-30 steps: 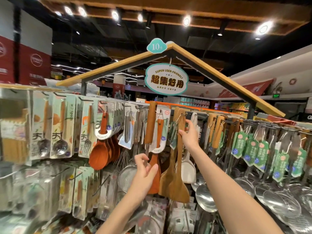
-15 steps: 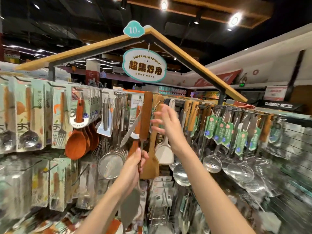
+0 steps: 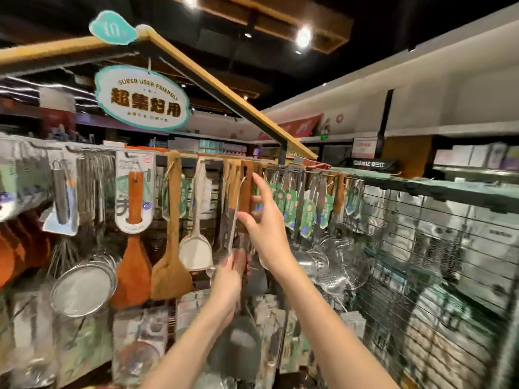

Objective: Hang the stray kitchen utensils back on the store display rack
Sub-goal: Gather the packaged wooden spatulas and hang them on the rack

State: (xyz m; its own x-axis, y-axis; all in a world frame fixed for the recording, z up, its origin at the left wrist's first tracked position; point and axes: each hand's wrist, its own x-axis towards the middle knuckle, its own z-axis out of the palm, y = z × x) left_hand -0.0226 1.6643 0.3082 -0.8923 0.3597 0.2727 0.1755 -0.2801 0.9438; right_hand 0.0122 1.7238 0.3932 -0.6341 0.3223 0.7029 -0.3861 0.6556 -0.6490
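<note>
- Head view, centre of the frame: the left hand (image 3: 229, 279) is raised low in front of the display rack (image 3: 438, 189), its fingers curled round the thin metal shaft of a dark spatula (image 3: 238, 343). The grey blade hangs below the wrist; the wooden handle runs up towards the rack's top rail.
- Just above, the right hand (image 3: 265, 220) reaches to the row of hooks. Its fingers are spread and mostly straight; the thumb and fingertips touch the spatula's brown wooden handle (image 3: 247, 189) near the top. Whether they truly pinch it I cannot tell, as motion blur hides the contact.
- Left of centre, a pale wooden turner (image 3: 171, 248) and a white turner (image 3: 196, 248) hang side by side from the rail.
- Lower left, a round mesh strainer (image 3: 82, 287) hangs tilted.
- Right of the hands, steel ladles with green tags (image 3: 290, 203) hang in a row.
- Upper left, an oval sign (image 3: 141, 98) hangs under a slanted wooden beam.
</note>
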